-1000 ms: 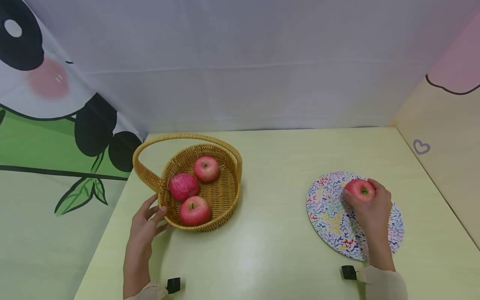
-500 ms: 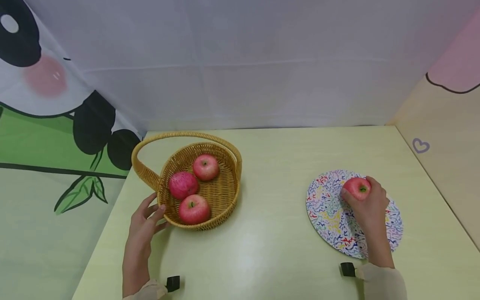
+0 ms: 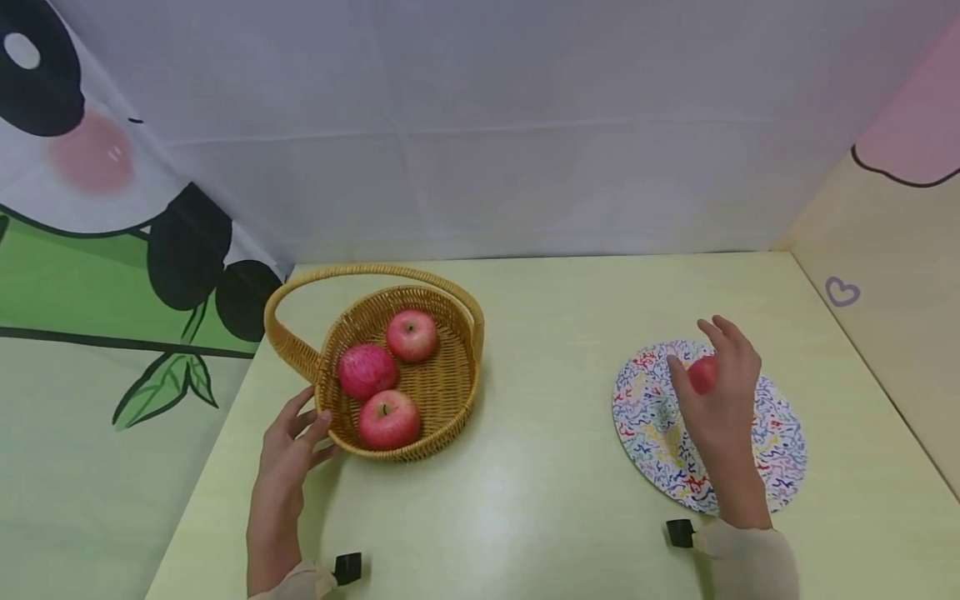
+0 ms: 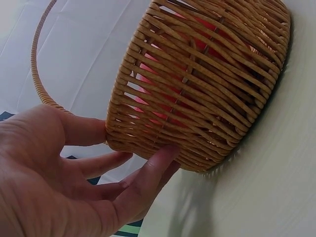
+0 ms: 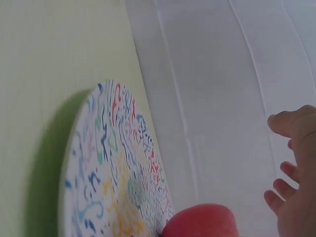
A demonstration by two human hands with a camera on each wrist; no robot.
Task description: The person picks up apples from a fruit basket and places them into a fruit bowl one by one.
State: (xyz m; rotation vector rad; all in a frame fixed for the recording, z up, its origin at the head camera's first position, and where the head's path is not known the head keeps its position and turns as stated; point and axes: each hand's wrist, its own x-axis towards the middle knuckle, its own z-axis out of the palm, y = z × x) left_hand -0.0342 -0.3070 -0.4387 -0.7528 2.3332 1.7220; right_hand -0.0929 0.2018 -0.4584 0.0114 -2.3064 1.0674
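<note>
A wicker basket (image 3: 442, 387) with an arched handle stands on the left of the table. In it lie two red apples (image 3: 389, 419) and a deeper pink, rough-textured round fruit (image 3: 367, 371). My left hand (image 3: 288, 450) touches the basket's near left side, its fingertips against the rim and outer wall (image 4: 197, 98). On the right, a round plate (image 3: 652, 433) with a colourful squiggle pattern carries another red apple (image 3: 702, 375). My right hand (image 3: 723, 396) is above that apple with fingers spread, partly covering it. In the right wrist view, the apple (image 5: 202, 222) sits apart from the fingers.
A pale table (image 3: 540, 367) extends between basket and plate. White cloth (image 3: 525, 183) hangs behind its back edge. Printed cloths with cartoon shapes border the left and right sides. Black wrist cameras (image 3: 680, 533) sit beside both sleeves.
My right hand has released the apple on the plate, its fingers spreading and lifting away. The left hand and basket have stayed in place.
</note>
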